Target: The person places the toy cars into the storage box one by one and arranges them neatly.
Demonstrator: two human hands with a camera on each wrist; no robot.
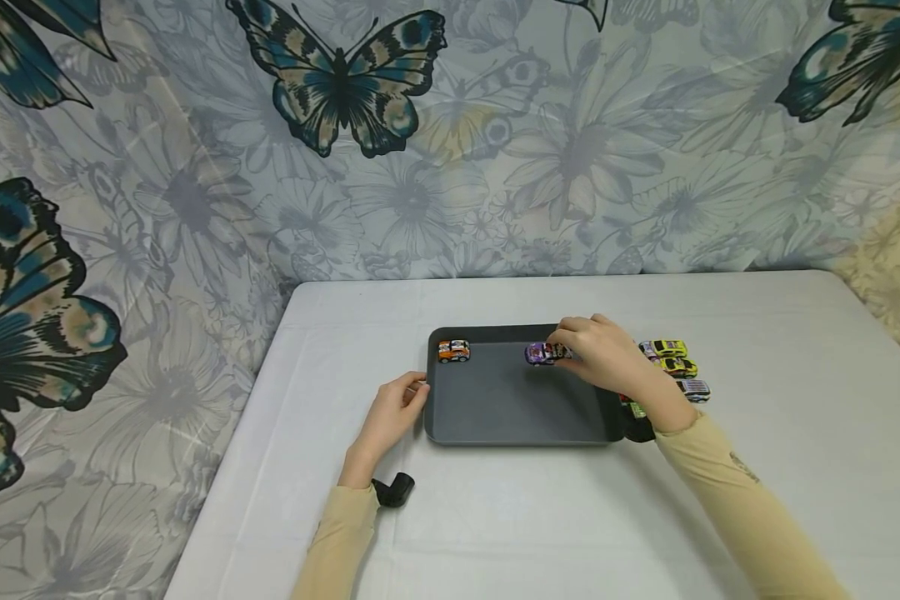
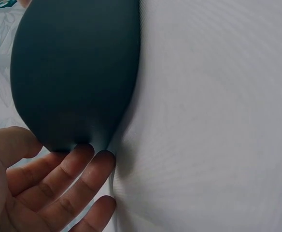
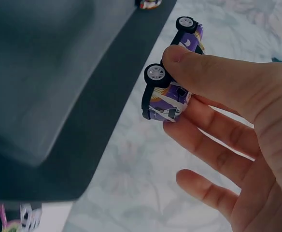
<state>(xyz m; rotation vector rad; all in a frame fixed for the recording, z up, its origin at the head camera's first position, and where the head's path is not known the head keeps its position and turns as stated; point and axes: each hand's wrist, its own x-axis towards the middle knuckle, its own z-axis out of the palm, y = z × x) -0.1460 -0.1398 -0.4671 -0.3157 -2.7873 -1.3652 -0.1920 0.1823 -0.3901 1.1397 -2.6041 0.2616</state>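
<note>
In the head view my right hand (image 1: pixel 606 353) pinches a purple toy car (image 1: pixel 537 354) over the far part of a dark grey tray (image 1: pixel 525 417). The right wrist view has the thumb along the side of the purple car (image 3: pixel 161 102), near its wheels, with fingertips at the other side. An orange toy car (image 1: pixel 453 351) stands inside the tray at its far left corner. My left hand (image 1: pixel 392 414) is at the tray's left edge, its fingers loosely bent. In the left wrist view those fingertips (image 2: pixel 102 164) touch the tray's end (image 2: pixel 78 87).
Right of the tray, several toy cars lie on the white cloth, among them a yellow car (image 1: pixel 663 347) and a silver-grey car (image 1: pixel 694 389); my right forearm partly hides them. A butterfly-print cloth (image 1: pixel 412 200) hangs behind the table. A black wrist device (image 1: pixel 394 490) sits by my left sleeve.
</note>
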